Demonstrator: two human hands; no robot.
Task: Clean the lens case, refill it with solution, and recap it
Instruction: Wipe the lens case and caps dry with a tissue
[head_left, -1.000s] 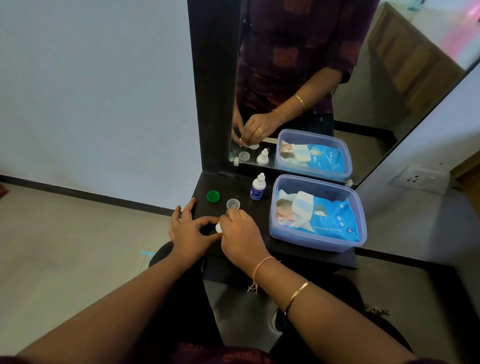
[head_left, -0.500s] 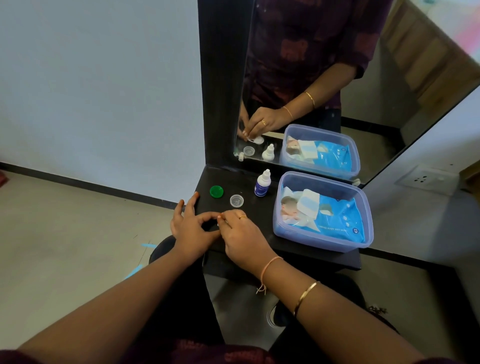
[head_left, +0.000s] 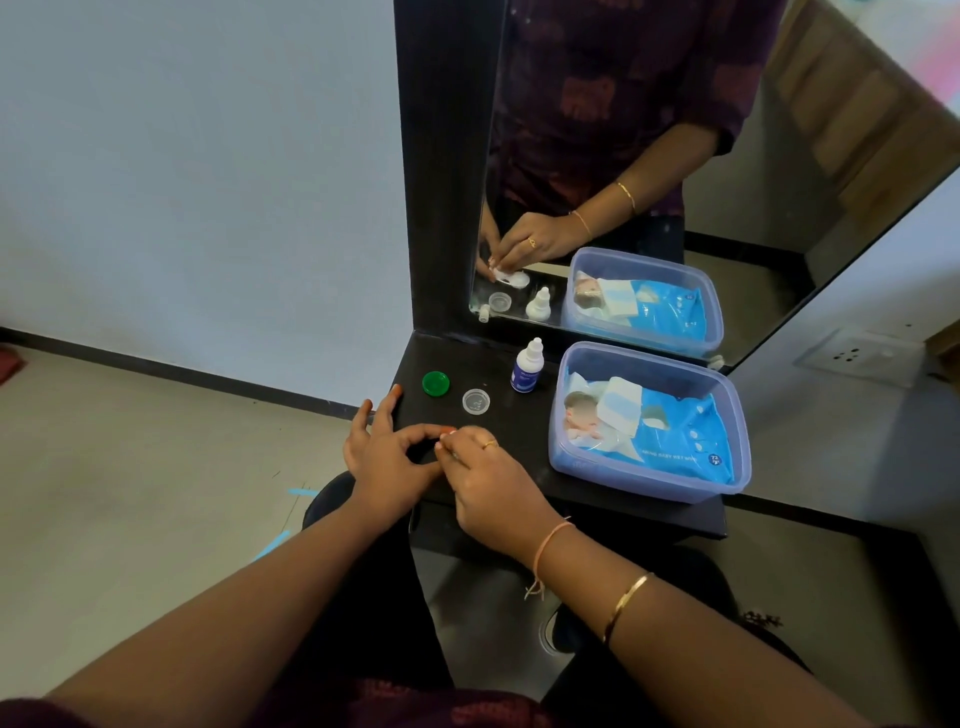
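Observation:
My left hand (head_left: 384, 457) and my right hand (head_left: 488, 480) meet at the front of the black shelf (head_left: 524, 415). Between their fingertips they pinch the small white lens case, which is hidden from direct view. Its reflection (head_left: 511, 278) shows in the mirror under both hands. A green cap (head_left: 435, 383) and a clear cap (head_left: 476, 401) lie loose on the shelf just beyond my hands. The white solution bottle (head_left: 525, 365) with a blue label stands upright behind them, capped.
A translucent blue plastic box (head_left: 722, 415) holding a pack of wet wipes fills the right half of the shelf. The mirror (head_left: 675, 156) rises at the back in a black frame. The shelf's left and front edges are close to my hands.
Both hands have stayed together at the shelf front. The white bit of the case seen between the fingers a second ago is now covered.

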